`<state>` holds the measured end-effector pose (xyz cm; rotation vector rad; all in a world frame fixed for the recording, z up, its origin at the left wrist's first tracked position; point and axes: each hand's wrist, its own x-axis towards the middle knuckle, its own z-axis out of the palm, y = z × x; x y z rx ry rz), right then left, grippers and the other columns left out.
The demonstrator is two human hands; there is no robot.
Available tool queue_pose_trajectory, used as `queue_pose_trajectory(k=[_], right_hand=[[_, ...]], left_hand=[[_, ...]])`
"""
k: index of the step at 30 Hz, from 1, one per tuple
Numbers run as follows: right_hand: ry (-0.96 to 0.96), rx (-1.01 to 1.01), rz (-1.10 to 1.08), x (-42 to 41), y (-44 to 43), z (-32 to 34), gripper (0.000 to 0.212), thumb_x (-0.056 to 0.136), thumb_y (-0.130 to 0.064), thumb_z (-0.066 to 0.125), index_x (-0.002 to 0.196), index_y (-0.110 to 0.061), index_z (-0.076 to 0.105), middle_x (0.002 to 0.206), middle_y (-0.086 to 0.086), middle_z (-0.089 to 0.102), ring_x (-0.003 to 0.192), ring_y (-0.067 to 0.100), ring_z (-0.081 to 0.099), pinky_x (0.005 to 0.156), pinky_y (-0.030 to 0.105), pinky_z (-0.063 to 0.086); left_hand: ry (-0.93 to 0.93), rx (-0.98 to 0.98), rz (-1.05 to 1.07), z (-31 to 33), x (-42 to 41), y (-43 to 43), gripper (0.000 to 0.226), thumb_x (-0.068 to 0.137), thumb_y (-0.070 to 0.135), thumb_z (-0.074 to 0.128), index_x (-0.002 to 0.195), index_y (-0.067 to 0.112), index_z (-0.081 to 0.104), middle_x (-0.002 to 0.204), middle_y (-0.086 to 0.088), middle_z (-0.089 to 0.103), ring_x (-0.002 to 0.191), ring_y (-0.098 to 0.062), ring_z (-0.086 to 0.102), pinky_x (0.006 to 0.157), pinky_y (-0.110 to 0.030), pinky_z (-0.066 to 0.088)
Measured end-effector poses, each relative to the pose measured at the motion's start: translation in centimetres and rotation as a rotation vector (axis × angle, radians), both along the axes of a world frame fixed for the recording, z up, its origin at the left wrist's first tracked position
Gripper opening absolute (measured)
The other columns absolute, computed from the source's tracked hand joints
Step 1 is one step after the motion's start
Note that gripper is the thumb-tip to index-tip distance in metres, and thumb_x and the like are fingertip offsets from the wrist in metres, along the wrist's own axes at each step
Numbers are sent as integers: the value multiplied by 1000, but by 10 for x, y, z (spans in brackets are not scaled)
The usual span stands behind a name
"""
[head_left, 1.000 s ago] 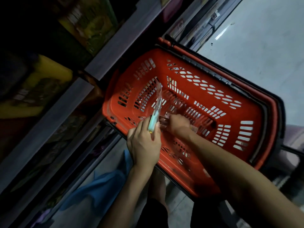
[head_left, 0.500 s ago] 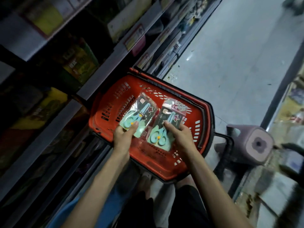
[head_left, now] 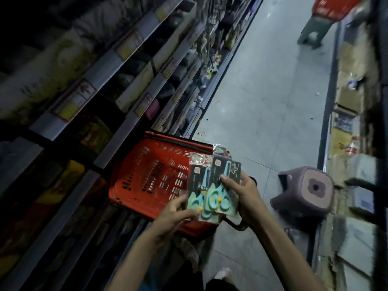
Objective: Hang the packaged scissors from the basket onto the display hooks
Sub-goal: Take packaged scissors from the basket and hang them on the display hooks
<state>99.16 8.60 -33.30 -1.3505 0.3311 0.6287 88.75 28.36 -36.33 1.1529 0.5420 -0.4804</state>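
Two packs of teal-handled scissors are held side by side above the right end of the red basket. My left hand grips the left scissors pack by its lower edge. My right hand holds the right scissors pack, thumb pressed on its front, overlapping the left one slightly. The basket sits on the floor against the shelving and looks empty inside. No display hooks can be made out in the dark shelves.
Stocked shelves with price tags run along the left. A purple plastic stool stands on the floor to the right. Far up the aisle are another red basket and a second stool. More shelving lines the right.
Both hands lifted the two packs out of the basket and brought them together to the right. My view has tilted up the aisle.
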Motion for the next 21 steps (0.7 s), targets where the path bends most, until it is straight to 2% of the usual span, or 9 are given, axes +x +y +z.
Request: queue_pose_trajectory(k=[3, 6, 7, 9, 11, 13, 15, 17, 21], right_hand=[[-104, -59, 0, -14, -39, 25, 40, 89, -13, 78, 125, -12, 60, 112, 13, 77, 98, 34, 76, 86, 50, 61], [-201, -103, -75, -38, -78, 41, 41, 90, -14, 77, 125, -22, 57, 115, 7, 76, 100, 28, 77, 85, 49, 62], [-239, -131, -114, -47, -91, 45, 43, 91, -14, 77, 125, -26, 56, 114, 5, 76, 99, 24, 77, 82, 46, 63], [-315, -188, -213, -67, -115, 52, 47, 90, -10, 78, 123, -36, 55, 113, -2, 75, 99, 14, 76, 77, 31, 63], [-387, -247, -303, -85, -142, 59, 49, 89, -7, 78, 122, -36, 56, 112, -10, 73, 101, 6, 73, 78, 22, 59], [-422, -298, -382, -101, -174, 68, 43, 88, -10, 80, 121, -31, 61, 109, -14, 73, 100, 4, 72, 83, 26, 59], [-455, -323, -483, -115, -209, 80, 28, 88, -17, 81, 113, -22, 69, 104, -9, 76, 97, 8, 73, 84, 31, 60], [-497, -390, -619, -129, -243, 89, 18, 87, -23, 82, 101, -18, 72, 97, -3, 77, 94, 11, 73, 82, 30, 59], [-478, -507, -905, -162, -299, 99, 8, 90, -21, 78, 89, -19, 70, 84, -2, 74, 84, 14, 71, 78, 35, 59]], left_hand=[[-60, 33, -75, 28, 14, -24, 76, 71, 32, 87, 141, 16, 61, 135, -7, 72, 126, -29, 68, 109, -50, 52], [-156, 186, -119, 49, 31, -72, 61, 80, 30, 88, 134, 15, 66, 126, -6, 76, 118, -27, 73, 103, -48, 57], [-191, 249, -128, 53, 33, -91, 54, 83, 23, 89, 131, 14, 67, 122, -5, 78, 114, -25, 74, 100, -47, 59], [-230, 353, -166, 61, 32, -129, 46, 83, 16, 88, 125, 17, 69, 114, -2, 80, 108, -20, 76, 94, -40, 62], [-277, 388, -237, 70, 27, -168, 43, 81, 15, 89, 119, 22, 70, 108, 2, 80, 103, -12, 77, 85, -27, 62], [-318, 396, -294, 77, 20, -203, 40, 81, 12, 89, 116, 20, 71, 104, 3, 81, 100, -9, 77, 81, -21, 60], [-334, 372, -340, 82, 13, -236, 41, 81, 11, 89, 117, 16, 72, 107, -1, 81, 104, -18, 77, 86, -30, 62], [-353, 347, -398, 88, 4, -269, 43, 80, 7, 89, 119, 12, 72, 110, -6, 81, 106, -26, 77, 92, -42, 62], [-380, 309, -562, 103, -17, -333, 40, 80, 7, 88, 116, 15, 71, 106, -2, 81, 100, -22, 78, 87, -40, 65]])
